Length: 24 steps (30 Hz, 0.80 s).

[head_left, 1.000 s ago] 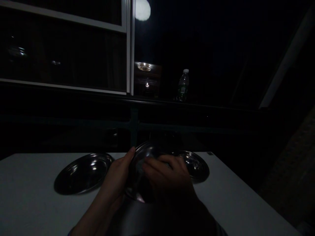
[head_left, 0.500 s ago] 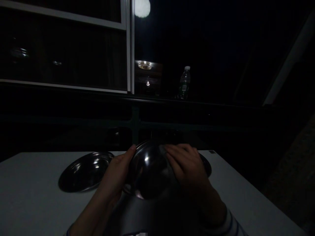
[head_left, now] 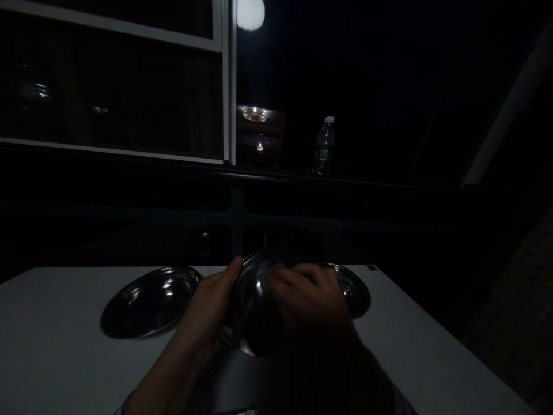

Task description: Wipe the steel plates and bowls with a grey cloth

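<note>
The scene is very dark. My left hand (head_left: 207,314) grips the left rim of a shiny metal plate (head_left: 253,300), which is tilted up above the white table (head_left: 52,357). My right hand (head_left: 309,297) lies over the plate's inner face, fingers together and blurred; whether it holds a cloth I cannot make out. A second metal plate (head_left: 149,300) lies flat on the table to the left. A third metal plate (head_left: 352,288) lies flat at the right, partly hidden behind my right hand.
Beyond the table's far edge runs a dark ledge with a plastic water bottle (head_left: 325,145) standing on it. A white window frame (head_left: 227,80) rises behind. The table's right edge (head_left: 453,340) drops into darkness.
My right hand has slid to the right across the held plate's face and then back toward the left. The left hand and the other plates have stayed put.
</note>
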Available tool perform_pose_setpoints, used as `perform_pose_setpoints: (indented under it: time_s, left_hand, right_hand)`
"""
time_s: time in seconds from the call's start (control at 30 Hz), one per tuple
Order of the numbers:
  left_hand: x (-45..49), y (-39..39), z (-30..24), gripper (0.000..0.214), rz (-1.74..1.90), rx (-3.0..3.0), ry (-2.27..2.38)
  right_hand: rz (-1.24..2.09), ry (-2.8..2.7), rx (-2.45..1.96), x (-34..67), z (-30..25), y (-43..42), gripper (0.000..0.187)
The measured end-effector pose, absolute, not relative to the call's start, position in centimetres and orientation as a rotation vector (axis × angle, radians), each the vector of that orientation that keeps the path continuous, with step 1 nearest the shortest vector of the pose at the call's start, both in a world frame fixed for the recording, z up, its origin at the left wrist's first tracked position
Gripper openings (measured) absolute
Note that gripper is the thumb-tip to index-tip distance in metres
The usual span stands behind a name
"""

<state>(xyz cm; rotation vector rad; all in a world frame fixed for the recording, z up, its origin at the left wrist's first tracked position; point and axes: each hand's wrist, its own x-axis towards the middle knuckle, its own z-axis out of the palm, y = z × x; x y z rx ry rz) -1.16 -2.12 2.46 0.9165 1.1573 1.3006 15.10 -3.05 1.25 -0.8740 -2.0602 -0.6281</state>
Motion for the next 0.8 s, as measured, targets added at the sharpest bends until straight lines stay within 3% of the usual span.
perform_pose_setpoints:
  time_s: [0.13,0.3,0.47,0.63,0.8]
  left_hand:
    - [-1.4,-2.0,2.2,0.033,1.301,0.906,1.146]
    - [-1.6,-1.7,2.2,0.034,1.311,0.871,1.148]
    - [-2.4,-1.4,2.4,0.023,1.322,0.795,1.057]
    - [-2.8,-1.4,2.6,0.019,1.399,0.69,1.07]
    - [-2.1,-1.5,2.7,0.021,1.317,0.687,1.028]
  right_hand:
    - [-0.643,-2.136,-0.77,14.4,1.1,-3.3,0.022]
    - [-0.473,-1.967,-1.01,16.7,1.7,-2.5,0.023]
    - [-0.602,-2.075,-0.882,16.8,1.8,-2.6,0.024]
    - [-0.351,-1.928,-1.016,17.5,1.8,-2.0,0.023]
    - [-0.448,-1.975,-0.888,16.9,1.9,-2.4,0.023]
